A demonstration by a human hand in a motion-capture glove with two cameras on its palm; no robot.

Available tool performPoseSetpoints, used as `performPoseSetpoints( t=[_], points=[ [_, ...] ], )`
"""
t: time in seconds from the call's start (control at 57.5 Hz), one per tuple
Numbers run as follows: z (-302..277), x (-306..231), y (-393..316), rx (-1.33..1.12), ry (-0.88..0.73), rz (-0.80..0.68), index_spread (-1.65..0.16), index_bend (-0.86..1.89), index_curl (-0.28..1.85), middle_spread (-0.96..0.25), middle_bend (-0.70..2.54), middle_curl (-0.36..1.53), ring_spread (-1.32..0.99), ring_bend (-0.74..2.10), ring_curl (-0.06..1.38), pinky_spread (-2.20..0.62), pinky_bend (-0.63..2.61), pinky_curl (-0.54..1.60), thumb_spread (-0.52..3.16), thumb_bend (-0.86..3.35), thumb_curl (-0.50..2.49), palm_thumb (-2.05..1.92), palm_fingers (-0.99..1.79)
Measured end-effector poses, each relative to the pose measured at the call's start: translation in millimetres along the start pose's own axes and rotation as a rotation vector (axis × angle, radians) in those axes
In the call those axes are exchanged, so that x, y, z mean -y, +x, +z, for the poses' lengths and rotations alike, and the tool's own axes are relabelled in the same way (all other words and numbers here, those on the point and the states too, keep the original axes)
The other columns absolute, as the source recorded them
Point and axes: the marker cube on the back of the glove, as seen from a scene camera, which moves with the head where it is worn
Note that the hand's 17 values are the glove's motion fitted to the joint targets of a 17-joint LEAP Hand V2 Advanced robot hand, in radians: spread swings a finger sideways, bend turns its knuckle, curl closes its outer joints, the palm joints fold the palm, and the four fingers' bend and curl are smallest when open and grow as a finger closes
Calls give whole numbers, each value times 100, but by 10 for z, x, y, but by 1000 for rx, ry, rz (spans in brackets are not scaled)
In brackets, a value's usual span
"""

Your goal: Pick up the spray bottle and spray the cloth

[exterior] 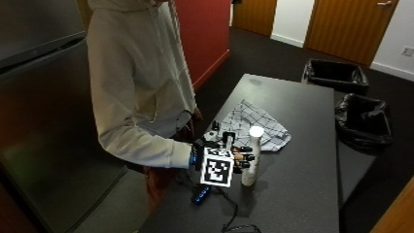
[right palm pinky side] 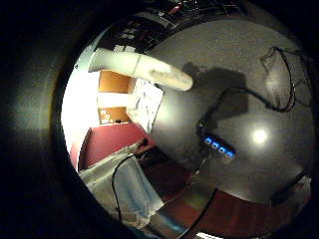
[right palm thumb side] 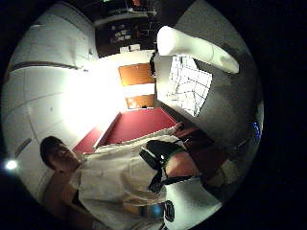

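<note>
White plastic, tall and slim: the spray bottle (exterior: 251, 156) stands upright on the dark matte surface (exterior: 304, 194), with the gloved right hand (exterior: 228, 156) at its side, fingers (exterior: 244, 157) curled round its middle. The white checked cloth (exterior: 253, 125) lies crumpled on the surface just beyond the hand, apart from the bottle. A small black box with blue lights (exterior: 200, 193) sits on the surface edge below the hand, cables trailing from it.

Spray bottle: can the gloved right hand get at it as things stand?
Likely yes. In the outside view the right hand is already at the spray bottle, which stands upright on the table, fingers apparently around its body; nothing lies between.
</note>
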Motion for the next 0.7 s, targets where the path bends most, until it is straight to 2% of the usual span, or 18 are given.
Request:
performPoseSetpoints(
  t=[0.695],
  points=[
    [211,464,211,72,-62,-43,-44,11,12,-12,21,34,-5,29,29,19,46,35,79,-4,33,49,-5]
  ],
)
